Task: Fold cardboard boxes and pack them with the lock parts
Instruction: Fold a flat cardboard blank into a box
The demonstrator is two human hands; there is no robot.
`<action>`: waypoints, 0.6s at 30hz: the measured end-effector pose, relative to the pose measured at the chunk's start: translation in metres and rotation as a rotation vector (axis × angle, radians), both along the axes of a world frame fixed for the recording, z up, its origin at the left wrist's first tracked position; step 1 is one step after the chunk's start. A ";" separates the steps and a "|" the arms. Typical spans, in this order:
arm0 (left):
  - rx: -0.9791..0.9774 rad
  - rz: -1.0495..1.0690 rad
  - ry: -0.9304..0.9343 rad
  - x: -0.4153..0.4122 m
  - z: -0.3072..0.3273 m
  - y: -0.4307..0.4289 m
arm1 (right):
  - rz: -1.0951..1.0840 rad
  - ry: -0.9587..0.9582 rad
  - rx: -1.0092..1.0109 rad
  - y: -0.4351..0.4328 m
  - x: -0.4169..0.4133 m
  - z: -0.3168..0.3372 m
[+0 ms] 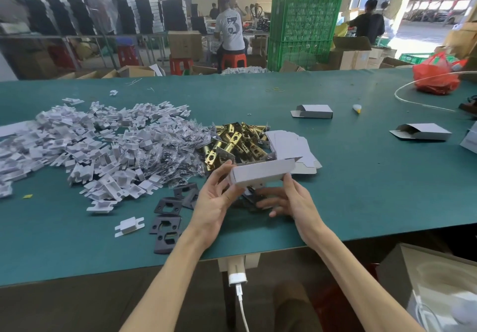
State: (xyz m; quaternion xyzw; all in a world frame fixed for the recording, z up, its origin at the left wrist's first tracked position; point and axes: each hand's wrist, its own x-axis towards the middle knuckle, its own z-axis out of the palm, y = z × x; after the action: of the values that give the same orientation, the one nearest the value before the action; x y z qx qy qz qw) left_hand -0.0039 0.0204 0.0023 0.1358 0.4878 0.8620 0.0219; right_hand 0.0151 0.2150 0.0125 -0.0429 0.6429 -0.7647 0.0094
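1. The small grey cardboard box hangs between both hands, lifted off the green surface, with one flap standing loose at its far right corner.
2. The left hand grips the box's left end, thumb on the far side and fingers curled underneath.
3. The right hand is wide: its thumb props the box's right end while the fingers spread loosely below. They seem not to touch the box, though the angle makes that hard to judge.
4. The box is likely light, thin and easily creased. It is best held by its folded edges and corners, not squeezed across the hollow middle.
5. Just beyond the hands lie the pile of brass latch bolts and the stack of flat grey cardboard blanks.
6. The dark metal strike plates lie left of the left hand; they look stiffer and heavier than the box.
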 end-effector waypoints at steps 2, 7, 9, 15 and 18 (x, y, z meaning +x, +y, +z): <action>-0.067 0.007 0.021 0.000 -0.004 0.003 | 0.009 -0.010 -0.052 0.001 0.001 0.000; -0.184 0.045 0.009 -0.001 -0.012 0.006 | 0.033 0.057 0.080 -0.007 0.002 -0.002; -0.195 0.086 0.004 -0.001 -0.010 0.005 | -0.030 0.047 0.032 -0.007 0.002 -0.003; -0.323 0.173 0.053 -0.001 -0.014 0.001 | -0.182 0.007 -0.157 0.004 0.002 -0.004; -0.270 0.169 0.021 -0.002 -0.012 0.001 | -0.176 -0.032 -0.209 0.006 0.001 -0.005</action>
State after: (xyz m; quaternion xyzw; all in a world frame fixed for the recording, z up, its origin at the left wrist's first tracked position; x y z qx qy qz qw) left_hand -0.0057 0.0211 -0.0098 0.0991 0.6090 0.7860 -0.0378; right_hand 0.0158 0.2212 0.0078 0.0253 0.5609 -0.8258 -0.0518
